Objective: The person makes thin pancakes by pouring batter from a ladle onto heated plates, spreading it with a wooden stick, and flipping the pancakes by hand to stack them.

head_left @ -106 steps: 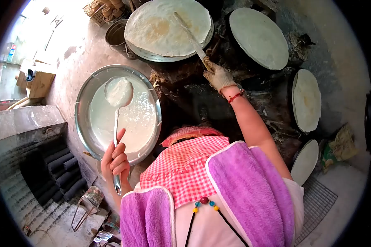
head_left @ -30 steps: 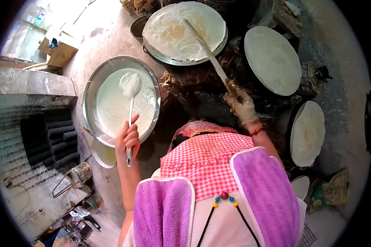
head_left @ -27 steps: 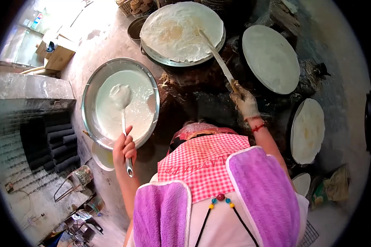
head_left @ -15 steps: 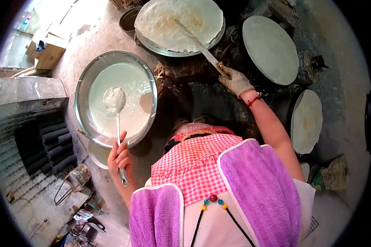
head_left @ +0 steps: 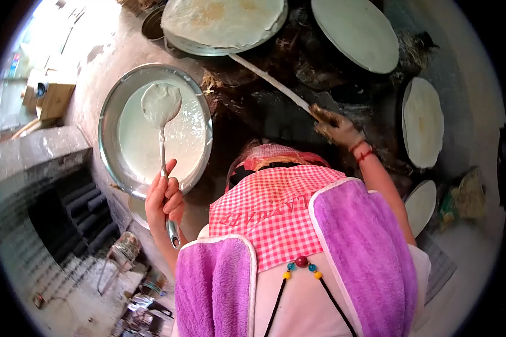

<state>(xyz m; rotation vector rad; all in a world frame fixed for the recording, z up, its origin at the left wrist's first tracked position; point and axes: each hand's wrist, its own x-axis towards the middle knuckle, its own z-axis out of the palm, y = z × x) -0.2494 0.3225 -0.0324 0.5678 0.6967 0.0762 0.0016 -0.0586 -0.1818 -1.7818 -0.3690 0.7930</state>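
Observation:
My left hand [head_left: 166, 197] is closed round the handle of a metal ladle [head_left: 161, 105], whose bowl carries white batter above a wide metal basin [head_left: 108, 121]. White liquid batter [head_left: 152, 143] fills much of that basin. My right hand [head_left: 338, 128], coated with something pale and dark, grips the end of a long thin stick [head_left: 272, 81]. The stick's far tip is at the near edge of a round griddle bearing a large pale flatbread [head_left: 222, 21] with light brown patches. A red bracelet [head_left: 361, 149] circles my right wrist.
More round pans with pale sheets stand to the right: one upper [head_left: 357, 33], one middle [head_left: 423, 123], one lower [head_left: 420, 208]. A small metal pot [head_left: 153, 25] is beside the griddle. Cardboard boxes [head_left: 55, 100] lie upper left, and a wire-handled bucket [head_left: 125, 247] stands lower left.
My right hand has drawn the stick back off the flatbread toward my body. The ladle has lifted slightly over the basin. The view has shifted, so the griddles appear higher.

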